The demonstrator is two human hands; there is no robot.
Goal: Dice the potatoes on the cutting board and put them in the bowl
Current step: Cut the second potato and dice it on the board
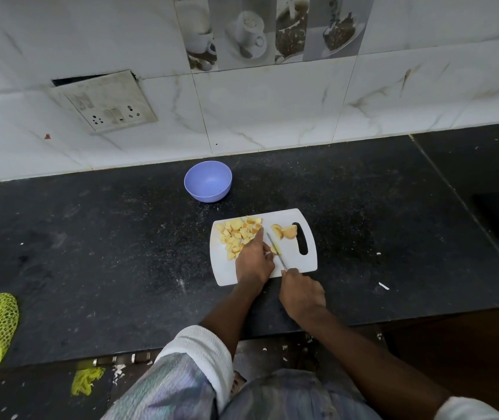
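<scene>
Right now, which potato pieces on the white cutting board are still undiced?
The larger potato chunks beside the board's handle slot, right of the knife; the pile of small cubes lies left.

No text, label, brand, number or sign can be read on anything here.

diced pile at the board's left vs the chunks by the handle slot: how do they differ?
The pile of small yellow potato cubes has many pieces; the larger uncut potato chunks are only two or three. The cubes are small and blocky, the chunks bigger and rounded. The left hand rests against the cubes; nothing touches the chunks. Both lie on the white plastic cutting board, none in the blue bowl.
</scene>
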